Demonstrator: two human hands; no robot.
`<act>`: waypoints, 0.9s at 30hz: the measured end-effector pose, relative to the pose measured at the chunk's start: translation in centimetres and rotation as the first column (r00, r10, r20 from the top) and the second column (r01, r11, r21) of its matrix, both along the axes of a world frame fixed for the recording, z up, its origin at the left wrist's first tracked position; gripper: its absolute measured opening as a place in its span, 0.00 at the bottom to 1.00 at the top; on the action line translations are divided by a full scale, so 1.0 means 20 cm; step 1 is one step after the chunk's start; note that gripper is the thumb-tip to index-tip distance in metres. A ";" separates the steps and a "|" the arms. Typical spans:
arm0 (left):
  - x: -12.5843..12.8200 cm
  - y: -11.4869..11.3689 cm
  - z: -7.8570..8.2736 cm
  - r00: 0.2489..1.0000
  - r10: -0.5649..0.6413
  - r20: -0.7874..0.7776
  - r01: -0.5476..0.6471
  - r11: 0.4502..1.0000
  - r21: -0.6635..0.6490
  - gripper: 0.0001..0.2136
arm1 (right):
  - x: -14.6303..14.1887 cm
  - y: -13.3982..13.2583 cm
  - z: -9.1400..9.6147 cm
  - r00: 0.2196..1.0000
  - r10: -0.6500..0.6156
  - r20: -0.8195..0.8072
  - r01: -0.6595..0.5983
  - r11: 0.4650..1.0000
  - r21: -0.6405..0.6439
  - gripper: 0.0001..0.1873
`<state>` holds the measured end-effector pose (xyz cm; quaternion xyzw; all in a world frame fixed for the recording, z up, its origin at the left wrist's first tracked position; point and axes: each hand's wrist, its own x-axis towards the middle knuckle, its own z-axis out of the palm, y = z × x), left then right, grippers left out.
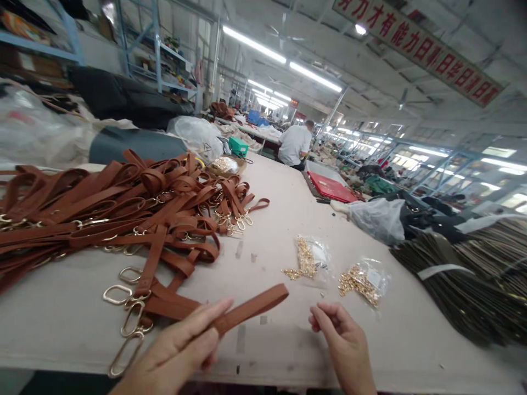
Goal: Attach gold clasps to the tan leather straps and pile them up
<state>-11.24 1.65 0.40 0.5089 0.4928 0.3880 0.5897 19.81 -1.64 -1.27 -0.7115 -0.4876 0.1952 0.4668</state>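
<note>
A brown leather strap (257, 305) lies in my left hand (185, 343), pinched between thumb and fingers, its looped end sticking out to the right. The strap runs back leftward toward gold oval rings and clasps (134, 318) on the table. My right hand (343, 340) hovers over the table to the right, fingers curled and tips together; whether something small is in them I cannot make out. Just beyond it lie two clear plastic bags, one with small gold hardware (307, 258) spilling out, the other with gold pieces (358, 285) at its mouth.
A large heap of brown straps (156, 197) with gold clasps covers the table's left side. Stacked dark strips (465, 280) sit at the right edge. A red folder-like item (331, 186), a green box (238, 146) and a person in a white shirt (294, 144) are farther back.
</note>
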 end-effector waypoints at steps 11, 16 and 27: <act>0.44 -0.06 -0.02 0.836 -0.214 0.504 0.333 0.930 -0.157 0.11 | -0.38 -0.17 -0.04 0.649 0.179 -0.739 -0.126 0.984 0.127 0.12; 0.45 -0.06 -0.01 0.863 -0.291 0.413 0.371 0.920 -0.127 0.09 | -0.42 -0.17 -0.01 0.666 0.105 -0.739 -0.101 0.994 0.050 0.15; 0.40 -0.03 -0.01 0.913 -0.409 -0.004 0.406 0.905 0.125 0.13 | -0.42 -0.17 -0.09 0.753 0.134 -0.644 -0.110 0.991 0.078 0.16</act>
